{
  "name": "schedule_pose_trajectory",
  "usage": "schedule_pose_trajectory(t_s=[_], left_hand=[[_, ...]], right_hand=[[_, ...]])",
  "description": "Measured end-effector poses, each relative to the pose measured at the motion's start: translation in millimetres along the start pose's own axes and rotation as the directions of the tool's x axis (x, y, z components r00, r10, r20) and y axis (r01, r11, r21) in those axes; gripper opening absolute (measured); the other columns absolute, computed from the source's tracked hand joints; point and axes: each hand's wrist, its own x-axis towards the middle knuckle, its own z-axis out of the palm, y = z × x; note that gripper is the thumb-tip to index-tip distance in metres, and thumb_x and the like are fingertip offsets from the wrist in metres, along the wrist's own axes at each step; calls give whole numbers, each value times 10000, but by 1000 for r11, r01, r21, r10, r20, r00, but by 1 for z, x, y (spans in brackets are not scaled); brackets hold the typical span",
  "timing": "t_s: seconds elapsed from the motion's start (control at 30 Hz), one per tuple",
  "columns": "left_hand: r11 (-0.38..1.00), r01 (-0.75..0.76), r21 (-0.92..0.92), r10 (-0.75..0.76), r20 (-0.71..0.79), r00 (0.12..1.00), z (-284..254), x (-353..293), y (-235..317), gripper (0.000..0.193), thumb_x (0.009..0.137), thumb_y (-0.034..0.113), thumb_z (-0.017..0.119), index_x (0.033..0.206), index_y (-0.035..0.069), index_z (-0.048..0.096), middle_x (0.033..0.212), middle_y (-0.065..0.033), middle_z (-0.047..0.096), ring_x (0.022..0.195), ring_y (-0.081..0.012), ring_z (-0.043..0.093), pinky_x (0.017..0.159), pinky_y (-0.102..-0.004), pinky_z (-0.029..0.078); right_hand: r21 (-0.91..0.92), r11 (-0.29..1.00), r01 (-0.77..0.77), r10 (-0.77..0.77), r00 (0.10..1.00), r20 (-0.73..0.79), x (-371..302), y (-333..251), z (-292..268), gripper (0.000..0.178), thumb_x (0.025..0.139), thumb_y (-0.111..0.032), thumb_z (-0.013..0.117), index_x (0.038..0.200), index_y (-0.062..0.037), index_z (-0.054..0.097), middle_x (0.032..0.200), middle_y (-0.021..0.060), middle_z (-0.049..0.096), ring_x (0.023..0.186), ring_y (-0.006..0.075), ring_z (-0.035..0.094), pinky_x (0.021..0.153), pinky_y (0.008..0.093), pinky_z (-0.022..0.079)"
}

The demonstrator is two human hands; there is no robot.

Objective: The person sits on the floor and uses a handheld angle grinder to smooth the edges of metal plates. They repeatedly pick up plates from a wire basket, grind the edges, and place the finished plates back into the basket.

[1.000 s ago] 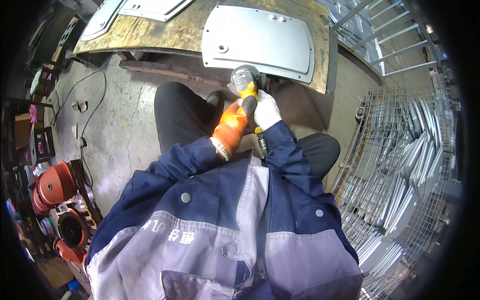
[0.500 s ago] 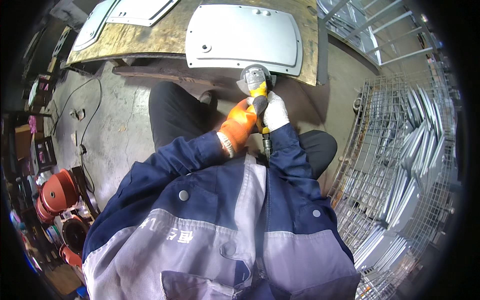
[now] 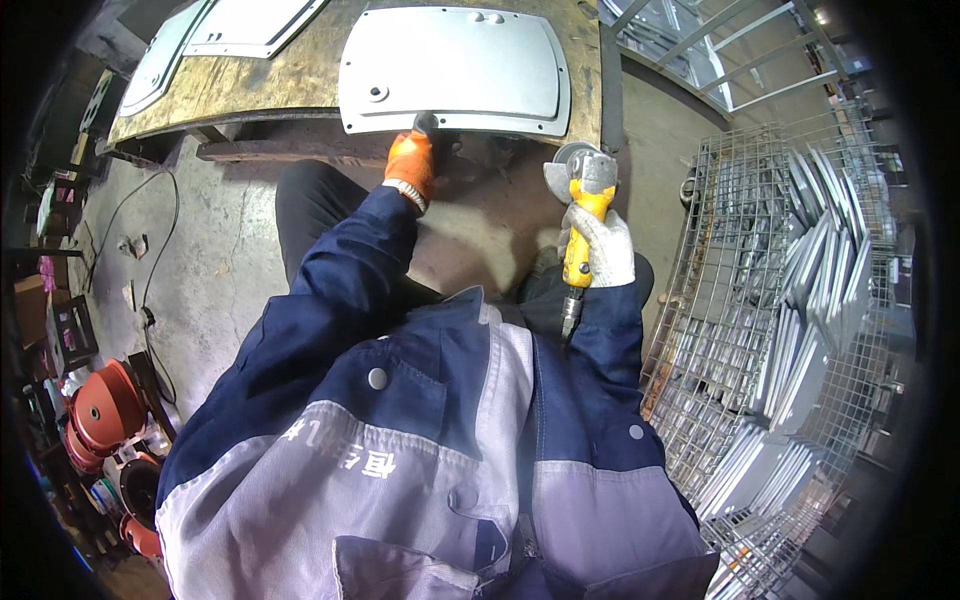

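- from my feed, the two hands have parted since a second ago: back then both were bunched together on the yellow-bodied angle grinder [image 3: 582,215] in front of the chest, just below the plate's near edge.
- now my left hand [image 3: 411,162], in an orange glove, has gone up to the near edge of the flat grey sheet-metal plate with rounded corners [image 3: 455,68] and its fingers are curled over that edge, gripping it.
- my right hand [image 3: 598,245], in a pale grey glove, is clenched around the grinder's handle and carries it alone, off to the right and clear of the plate.
- i read this as a pause in grinding: the tool is pulled away while the plate is being held or shifted, though i can't tell if the disc is spinning.
- the grinder's long axis runs nearly straight away from the body; its disc and guard end points toward the worn wooden table [image 3: 270,85], and its cord end points back at the chest.
- the plate lies flat on the table, long side running left to right, near edge overhanging slightly.
- a wire-mesh cage of stacked grey panels [image 3: 790,330] stands to the right.
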Motion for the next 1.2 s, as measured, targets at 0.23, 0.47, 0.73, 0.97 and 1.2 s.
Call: schedule_pose_trajectory(t_s=[0.23,0.47,0.73,0.97,1.2], left_hand=[[251,7,968,87,-30,996,-56,-13,21,606,806,388,694,1239,-3,531,1087,-125,663,937,-271,648,814,-356,511],[861,9,-508,-152,-242,958,-57,-66,-1,539,936,527,515,1262,98,522,1105,-119,672,970,-243,601,864,-382,460],[800,350,-487,-204,328,923,-24,-154,5,580,929,550,520,1233,56,536,1095,-86,625,985,-192,611,916,-343,482],[864,375,-336,-311,230,922,-3,-153,1,433,953,422,566,1166,45,580,1023,-61,641,906,-153,613,793,-275,510],[801,-476,362,280,476,834,36,-160,-6,349,882,178,616,1210,72,559,991,-114,639,895,-239,626,768,-316,511]], right_hand=[[-67,996,-54,60,994,93,-24,12,18,256,825,-126,713,995,-21,553,693,80,605,507,172,587,462,299,492],[-223,973,-65,131,947,293,-12,10,73,285,816,-133,722,1045,-23,591,740,58,618,550,143,588,509,267,487],[-468,871,152,56,914,401,33,47,149,360,780,-263,738,986,14,636,865,155,681,776,229,664,700,335,519],[-634,686,356,-171,927,334,29,63,128,320,764,-220,644,981,15,619,938,233,664,912,400,635,793,427,514],[-538,822,187,-113,979,168,6,58,76,301,804,-206,658,993,26,624,885,175,681,811,258,672,719,354,519]])
